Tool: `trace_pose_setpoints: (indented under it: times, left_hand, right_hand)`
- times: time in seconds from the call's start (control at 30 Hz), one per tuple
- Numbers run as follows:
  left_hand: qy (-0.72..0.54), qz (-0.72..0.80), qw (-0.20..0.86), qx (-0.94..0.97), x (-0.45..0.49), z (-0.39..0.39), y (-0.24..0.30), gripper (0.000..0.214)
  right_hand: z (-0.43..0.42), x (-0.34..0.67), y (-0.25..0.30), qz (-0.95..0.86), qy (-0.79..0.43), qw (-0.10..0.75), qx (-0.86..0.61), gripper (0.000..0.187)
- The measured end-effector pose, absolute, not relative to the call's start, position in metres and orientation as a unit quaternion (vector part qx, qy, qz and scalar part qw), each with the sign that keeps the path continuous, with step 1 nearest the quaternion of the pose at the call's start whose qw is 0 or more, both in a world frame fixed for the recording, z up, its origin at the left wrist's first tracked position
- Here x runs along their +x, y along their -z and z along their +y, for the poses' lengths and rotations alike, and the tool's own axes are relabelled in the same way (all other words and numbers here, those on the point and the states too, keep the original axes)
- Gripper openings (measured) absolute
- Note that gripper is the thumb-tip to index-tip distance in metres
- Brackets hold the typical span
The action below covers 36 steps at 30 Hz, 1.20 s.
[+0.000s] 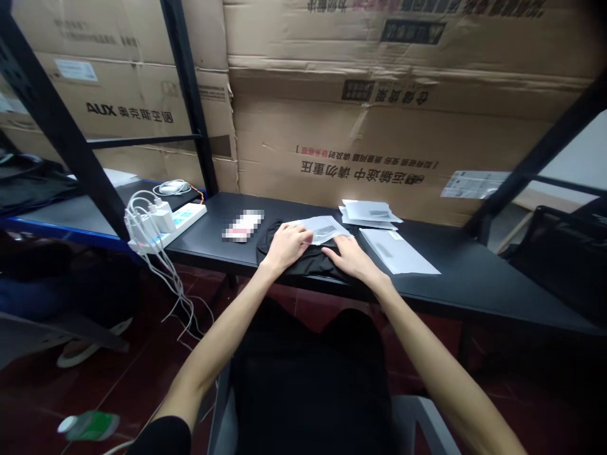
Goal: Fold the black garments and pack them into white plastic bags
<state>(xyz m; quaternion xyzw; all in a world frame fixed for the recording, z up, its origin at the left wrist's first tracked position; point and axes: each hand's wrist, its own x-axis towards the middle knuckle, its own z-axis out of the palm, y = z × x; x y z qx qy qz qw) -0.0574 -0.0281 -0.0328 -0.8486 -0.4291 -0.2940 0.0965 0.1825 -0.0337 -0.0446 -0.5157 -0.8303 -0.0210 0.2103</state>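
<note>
On the near edge of the desk lies a crumpled black cloth (pixel 313 261), with a translucent white plastic bag (pixel 322 226) over its far part. My left hand (pixel 288 245) is closed at the bag's left side, its fingers curled over the edge and its wrist above the cloth. At the bag's right corner, my right hand (pixel 351 256) rests with fingers stretched forward and thumb apart. Its fingertips touch the bag's edge and its palm is over the cloth. The bag has a dark printed patch; its contents cannot be made out.
More white plastic bags (pixel 370 212) lie stacked at the back, and another flat bag (pixel 398 251) is to the right. A blurred-out item (pixel 243 226) lies left on the black desk (pixel 474 272). A power strip (pixel 183 218) with white cables stands farther left. Cardboard (pixel 332 133) walls the back.
</note>
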Motion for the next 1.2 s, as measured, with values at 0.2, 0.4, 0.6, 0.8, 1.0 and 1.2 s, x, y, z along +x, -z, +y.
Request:
trace_pose_setpoints:
  times: [0.2,0.4,0.6,0.8,1.0,1.2]
  left_hand:
    - [0.317,-0.427,0.092,-0.842,-0.057,-0.029,0.034,0.011]
    - [0.312,-0.434,0.103,-0.839,-0.057,-0.031,0.031,0.011]
    - [0.327,-0.434,0.107,-0.833,-0.056,-0.031,0.033,0.013]
    - [0.344,-0.438,0.089,-0.826,-0.057,-0.031,0.034,0.015]
    - [0.353,-0.456,0.08,-0.813,-0.06,-0.032,0.033,0.015]
    - [0.361,-0.467,0.059,-0.805,-0.061,-0.034,0.033,0.016]
  right_hand:
    - [-0.05,0.168,0.032,-0.787,0.106,0.274,-0.543,0.021]
    - [-0.041,0.135,0.02,-0.842,0.178,0.202,-0.468,0.024]
    - [-0.035,0.147,0.022,-0.835,0.209,0.207,-0.465,0.029]
    - [-0.033,0.169,0.022,-0.822,0.195,0.203,-0.496,0.03]
    - [-0.026,0.193,0.023,-0.799,0.232,0.187,-0.523,0.032]
    - [-0.024,0.222,0.025,-0.774,0.248,0.187,-0.552,0.031]
